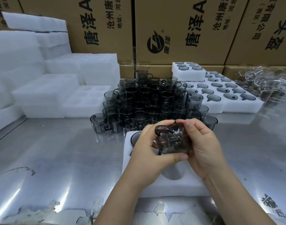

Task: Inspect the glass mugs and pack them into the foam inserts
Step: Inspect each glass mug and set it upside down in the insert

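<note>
Both hands clasp one smoky mug (170,143): the left hand (147,150) curls round it with the thumb underneath, and the right hand (202,148) wraps the other side. The mug is tilted, handle up, just above a foam insert (155,189) on the steel bench (58,159). A second mug (135,138) sits in the insert's far-left pocket — a pile of mugs (148,101) stands behind.

A crowd of mugs (148,101) stands on the counter (58,151). Left of that crowd sit stacked foam inserts (45,95); right of it lie filled inserts (236,108), with loose glassware (260,82) farther right. Cartons (179,51) stand behind the crowd. Before it lies one insert (171,189), and above that the left hand (147,153) and right hand (202,148) hold a single mug (171,143).
</note>
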